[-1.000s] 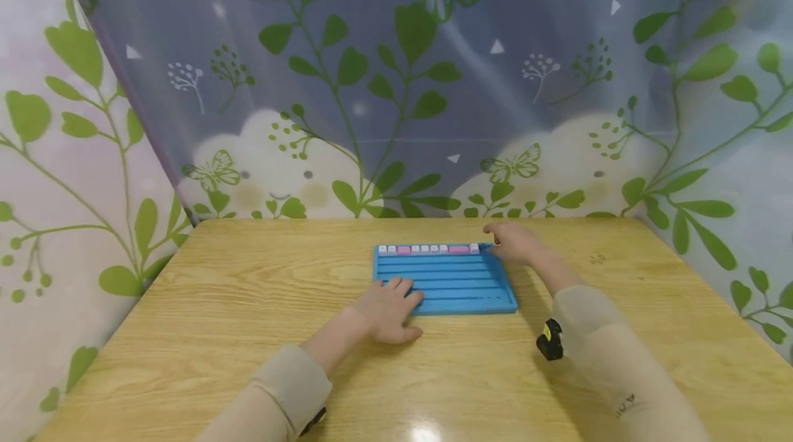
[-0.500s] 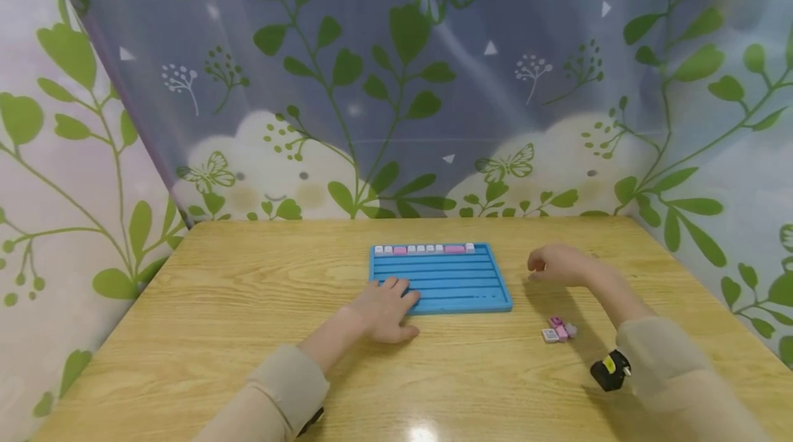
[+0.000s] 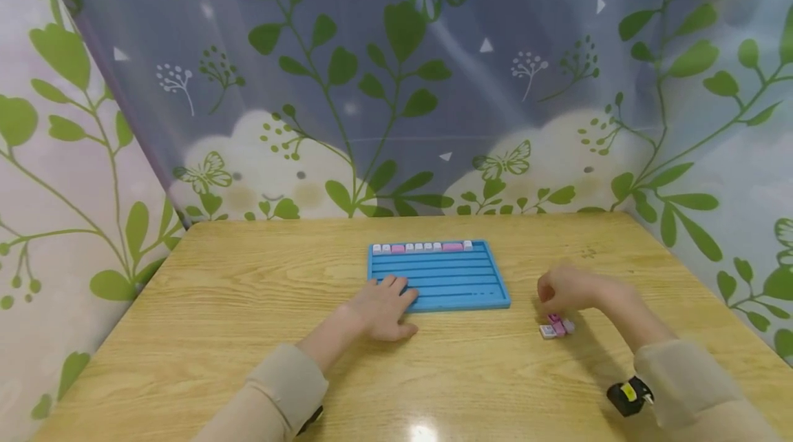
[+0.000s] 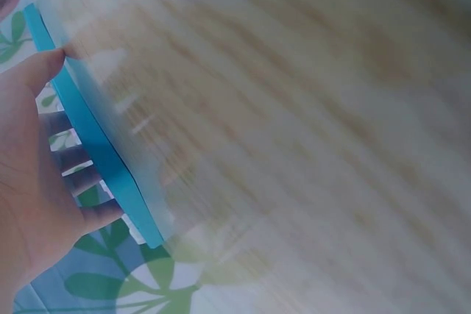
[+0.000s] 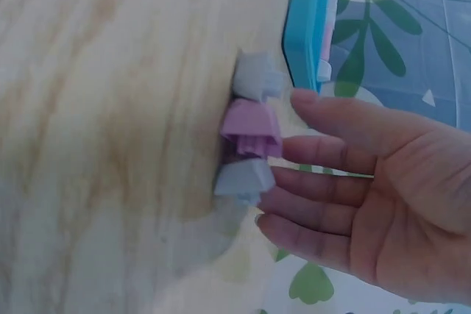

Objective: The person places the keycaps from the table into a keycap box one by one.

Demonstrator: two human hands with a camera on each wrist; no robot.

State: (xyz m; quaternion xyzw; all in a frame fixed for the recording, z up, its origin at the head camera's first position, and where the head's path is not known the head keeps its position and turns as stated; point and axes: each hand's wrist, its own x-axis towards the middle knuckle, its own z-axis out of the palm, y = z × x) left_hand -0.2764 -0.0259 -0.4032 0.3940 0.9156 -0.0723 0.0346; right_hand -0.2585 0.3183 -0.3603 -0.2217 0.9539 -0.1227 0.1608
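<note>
A blue ridged tray (image 3: 458, 283) lies on the table, with a row of white and pink keycaps (image 3: 427, 247) along its far edge. My left hand (image 3: 381, 310) rests on the tray's near left corner, fingers spread over it and thumb pointing right along the near side. To the right of the tray sits a small cluster of loose keycaps (image 3: 559, 327). Just beyond them hovers my right hand (image 3: 573, 288), fingers loosely bent. In the right wrist view nothing is between its fingers, and a pink keycap (image 5: 252, 126) stands among whitish ones close to the fingertips.
The wooden table (image 3: 248, 277) reaches back to a patterned curtain (image 3: 322, 84) with leaves and clouds. Black wrist cameras hang at both sleeves; the right wrist camera (image 3: 628, 395) is close above the tabletop.
My right hand has left the tray's far right corner and come back toward the loose keycaps, which its arm hid at first. The left hand stays on the tray.
</note>
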